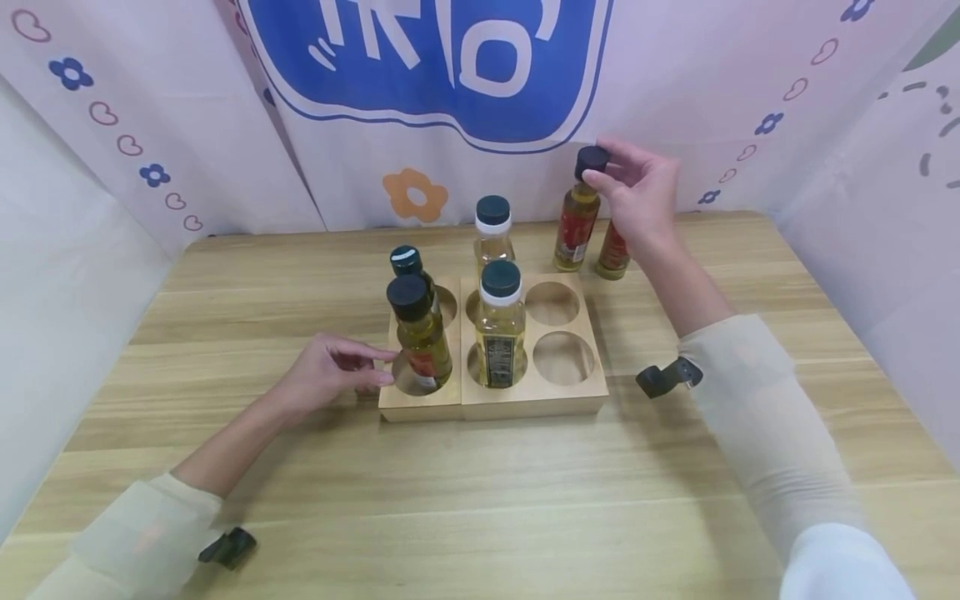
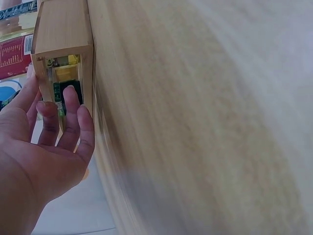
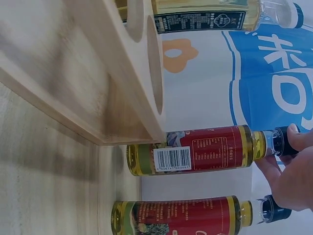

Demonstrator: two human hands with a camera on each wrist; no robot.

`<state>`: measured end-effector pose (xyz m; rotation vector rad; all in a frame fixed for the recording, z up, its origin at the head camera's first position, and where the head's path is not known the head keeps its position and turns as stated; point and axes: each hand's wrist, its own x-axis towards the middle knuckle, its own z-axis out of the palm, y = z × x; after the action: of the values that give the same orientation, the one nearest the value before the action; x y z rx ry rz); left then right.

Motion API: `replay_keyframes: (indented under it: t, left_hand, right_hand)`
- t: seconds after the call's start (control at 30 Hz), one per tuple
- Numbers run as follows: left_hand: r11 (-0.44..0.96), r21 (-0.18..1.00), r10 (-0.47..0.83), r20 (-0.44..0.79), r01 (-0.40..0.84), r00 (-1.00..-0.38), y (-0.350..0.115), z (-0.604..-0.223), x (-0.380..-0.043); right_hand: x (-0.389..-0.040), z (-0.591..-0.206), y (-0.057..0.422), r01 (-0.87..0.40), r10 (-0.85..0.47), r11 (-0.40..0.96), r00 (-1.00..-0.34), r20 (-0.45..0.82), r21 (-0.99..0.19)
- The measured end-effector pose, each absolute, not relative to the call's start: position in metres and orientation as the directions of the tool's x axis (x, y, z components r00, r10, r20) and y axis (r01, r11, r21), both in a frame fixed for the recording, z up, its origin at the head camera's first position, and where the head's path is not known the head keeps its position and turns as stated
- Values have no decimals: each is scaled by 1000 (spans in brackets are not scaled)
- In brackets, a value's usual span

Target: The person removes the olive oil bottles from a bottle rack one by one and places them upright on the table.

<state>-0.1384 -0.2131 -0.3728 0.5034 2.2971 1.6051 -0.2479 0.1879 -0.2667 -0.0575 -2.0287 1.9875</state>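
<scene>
My right hand (image 1: 637, 196) pinches the black cap of an oil bottle (image 1: 576, 229) with a red label, upright close behind the rack's far right corner. Beside it, partly hidden by that hand, is a matching red-labelled bottle (image 3: 178, 216). At the left end of the wooden rack (image 1: 531, 407), my left hand (image 1: 326, 375) touches the edge with thumb and forefinger, its other fingers loosely bent by the rack's open side. Nearest that hand, a black-capped bottle (image 1: 422, 342) stands in the front left hole, with a green-capped bottle (image 1: 407, 260) behind it.
A clear bottle (image 1: 500, 329) of pale oil with a dark green cap stands in the front middle hole, and a similar bottle (image 1: 492, 225) is behind it. Two round holes show at the rack's right. A printed cloth (image 1: 360, 179) hangs along the table's back edge.
</scene>
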Motion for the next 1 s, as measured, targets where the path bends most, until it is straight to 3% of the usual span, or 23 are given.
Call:
replay_keyframes:
  t: [0.3,1.0]
  left_hand:
    - [330,937,440,-48,112,-897,-212,-372,-137]
    - [354,932,424,-85,79,-902,-214,-372,-139]
  right_hand:
    - [-250,-274,184,-165,222,148,-955,196,-975]
    - [-257,-280,182,-129,236,113,-960,153,-985]
